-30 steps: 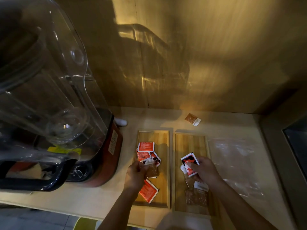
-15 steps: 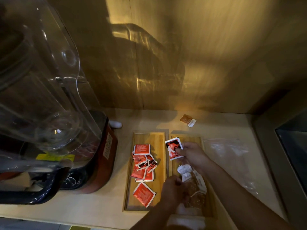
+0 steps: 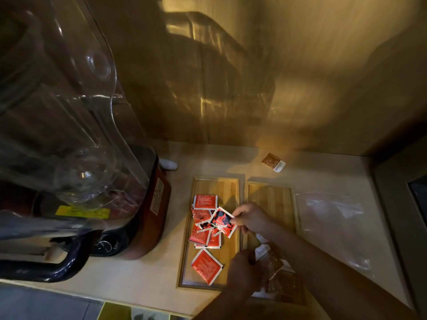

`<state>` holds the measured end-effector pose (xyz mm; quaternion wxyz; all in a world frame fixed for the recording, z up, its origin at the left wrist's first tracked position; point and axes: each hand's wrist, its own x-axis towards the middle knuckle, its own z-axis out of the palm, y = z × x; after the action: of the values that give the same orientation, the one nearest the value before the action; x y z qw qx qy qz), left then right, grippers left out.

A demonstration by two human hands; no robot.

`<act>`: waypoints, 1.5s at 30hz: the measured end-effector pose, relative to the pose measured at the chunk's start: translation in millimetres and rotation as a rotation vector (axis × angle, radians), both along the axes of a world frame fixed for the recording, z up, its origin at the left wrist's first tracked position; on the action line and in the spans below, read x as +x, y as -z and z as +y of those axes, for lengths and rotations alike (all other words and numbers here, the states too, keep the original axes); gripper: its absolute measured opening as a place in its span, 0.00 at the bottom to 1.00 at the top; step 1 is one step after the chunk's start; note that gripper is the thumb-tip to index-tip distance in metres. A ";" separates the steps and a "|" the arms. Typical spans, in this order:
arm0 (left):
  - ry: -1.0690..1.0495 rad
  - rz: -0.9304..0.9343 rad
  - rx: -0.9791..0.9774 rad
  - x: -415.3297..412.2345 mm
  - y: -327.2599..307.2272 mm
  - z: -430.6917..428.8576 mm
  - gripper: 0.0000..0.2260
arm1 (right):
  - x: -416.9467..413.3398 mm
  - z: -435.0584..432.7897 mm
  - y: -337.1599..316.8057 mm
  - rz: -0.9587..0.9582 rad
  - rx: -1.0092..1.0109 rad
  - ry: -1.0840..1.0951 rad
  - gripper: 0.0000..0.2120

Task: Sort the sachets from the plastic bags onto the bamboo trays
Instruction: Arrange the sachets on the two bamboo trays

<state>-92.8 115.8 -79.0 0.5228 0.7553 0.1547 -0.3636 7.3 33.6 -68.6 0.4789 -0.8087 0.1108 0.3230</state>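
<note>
Two bamboo trays lie side by side on the counter. The left tray (image 3: 227, 187) holds several red sachets (image 3: 205, 264) in a loose pile. The right tray (image 3: 275, 197) holds brown sachets (image 3: 285, 284) at its near end. My right hand (image 3: 251, 219) pinches a red and black sachet (image 3: 222, 220) over the red pile on the left tray. My left hand (image 3: 242, 271) sits at the near end between the trays, fingers closed on a brown sachet (image 3: 269, 262). A flat clear plastic bag (image 3: 335, 225) lies right of the trays.
A large blender (image 3: 76, 172) with a clear jug and red base fills the left side. One brown sachet (image 3: 273, 161) lies alone near the back wall. A dark appliance edge (image 3: 416, 199) stands at the far right. The counter's front edge (image 3: 115, 299) is close.
My right hand carried the red and black sachet leftward from the right tray to over the left tray's pile. My left hand moved from the left tray toward the brown sachets on the right tray.
</note>
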 end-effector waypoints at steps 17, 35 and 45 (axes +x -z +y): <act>0.123 -0.230 0.240 59.9 -22.3 18.1 0.08 | 32.4 -30.9 -18.0 -0.225 -0.230 -0.192 0.06; 0.417 -0.626 0.445 250.4 5.9 -96.5 0.21 | 2.7 -101.9 47.2 -0.525 -0.681 -0.430 0.31; 0.285 -0.356 0.636 259.3 26.8 -119.0 0.21 | 3.8 -100.3 58.2 -0.661 -0.750 -0.388 0.30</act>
<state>166.5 -3.2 -105.8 0.2254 0.9448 0.0602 -0.2299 11.1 -66.7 -126.8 0.0980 -0.9885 -0.0894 0.0720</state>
